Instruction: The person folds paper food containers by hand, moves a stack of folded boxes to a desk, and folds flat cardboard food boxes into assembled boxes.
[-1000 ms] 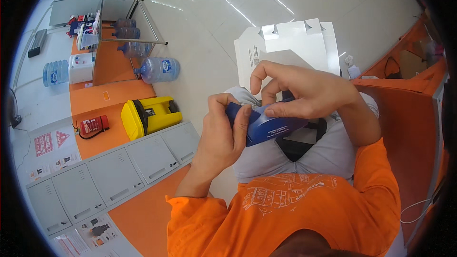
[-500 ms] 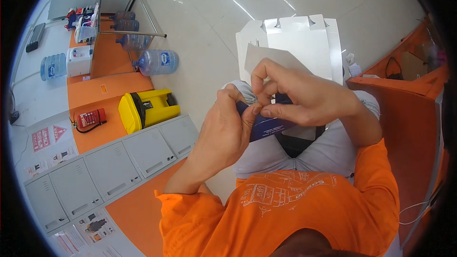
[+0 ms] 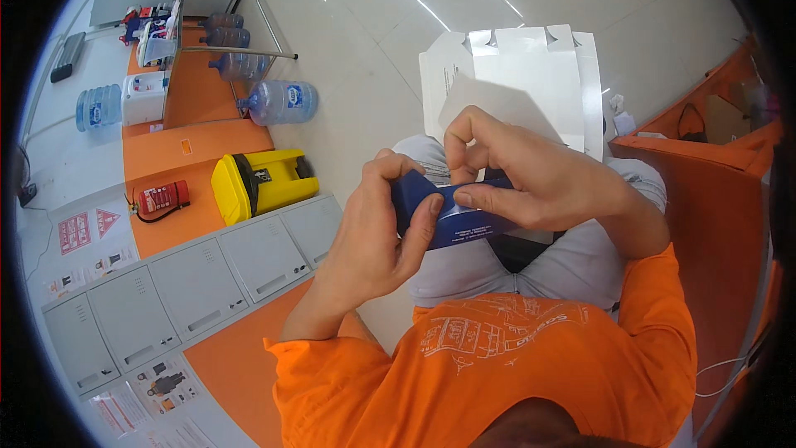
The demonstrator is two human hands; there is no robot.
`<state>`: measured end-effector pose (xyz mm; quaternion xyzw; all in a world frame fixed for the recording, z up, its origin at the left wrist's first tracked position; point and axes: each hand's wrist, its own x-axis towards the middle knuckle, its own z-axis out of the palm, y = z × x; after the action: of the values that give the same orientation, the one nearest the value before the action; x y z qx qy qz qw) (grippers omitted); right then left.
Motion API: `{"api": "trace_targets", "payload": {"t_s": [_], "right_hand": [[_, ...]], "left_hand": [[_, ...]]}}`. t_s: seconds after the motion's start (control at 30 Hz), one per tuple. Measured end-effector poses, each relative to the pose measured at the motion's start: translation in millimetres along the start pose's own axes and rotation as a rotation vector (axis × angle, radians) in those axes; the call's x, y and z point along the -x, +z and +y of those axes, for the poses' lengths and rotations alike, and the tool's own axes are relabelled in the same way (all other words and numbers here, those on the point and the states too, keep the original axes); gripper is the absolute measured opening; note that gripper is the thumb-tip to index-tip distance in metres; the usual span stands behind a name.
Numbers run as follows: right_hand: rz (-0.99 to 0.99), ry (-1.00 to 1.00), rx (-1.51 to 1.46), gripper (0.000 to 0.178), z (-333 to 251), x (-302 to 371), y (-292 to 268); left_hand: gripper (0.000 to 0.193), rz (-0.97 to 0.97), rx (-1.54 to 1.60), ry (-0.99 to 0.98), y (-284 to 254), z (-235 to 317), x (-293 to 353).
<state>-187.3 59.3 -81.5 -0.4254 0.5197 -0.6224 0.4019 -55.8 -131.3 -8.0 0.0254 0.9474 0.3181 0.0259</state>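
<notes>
A dark blue cardboard box (image 3: pixel 469 229) with small pale print on its near side is held above my lap. My left hand (image 3: pixel 373 228) grips its left end, the thumb pressed on the near face and the fingers round the far side. My right hand (image 3: pixel 539 174) pinches the box's top edge, thumb in front and fingers curled behind. What lies under the right fingers is partly hidden. Beyond the hands, a white unfolded carton sheet (image 3: pixel 518 66) with notched tabs lies around my knees, its lower part covered by my right hand.
To the left stand grey lockers (image 3: pixel 195 290), a yellow bin (image 3: pixel 265 187), a red fire extinguisher (image 3: pixel 163 197) and several large water bottles, one (image 3: pixel 282 103) on the tiled floor. An orange unit (image 3: pixel 696 191) rises close on my right, with crumpled white paper (image 3: pixel 620 116) near it.
My thumbs have moved apart, the left one sliding down the near face. More of the blue box shows now, including its left end, and it looks turned slightly.
</notes>
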Motion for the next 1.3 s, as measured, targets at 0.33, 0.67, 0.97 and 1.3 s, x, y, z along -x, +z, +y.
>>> {"api": "trace_targets", "payload": {"t_s": [0.33, 0.67, 0.97, 1.3], "right_hand": [[-0.011, 0.022, -0.074, 0.023, 5.0, -1.9, 8.4], [0.071, -0.179, 0.044, 0.024, 9.4, -6.4, 13.6], [0.110, -0.218, 0.032, 0.021, 14.0, -10.7, 17.2], [-0.022, -0.274, 0.440, 0.017, 15.0, -4.4, -5.6]], "left_hand": [[0.037, -0.148, -0.012, 0.002, -4.4, 6.2, -3.0], [0.026, -0.177, -0.037, -0.007, -11.5, -1.6, -4.7], [0.031, -0.373, -0.088, -0.092, -18.7, 7.4, 0.8], [0.022, -0.390, 0.021, -0.266, -30.5, 5.7, -4.3]]}}
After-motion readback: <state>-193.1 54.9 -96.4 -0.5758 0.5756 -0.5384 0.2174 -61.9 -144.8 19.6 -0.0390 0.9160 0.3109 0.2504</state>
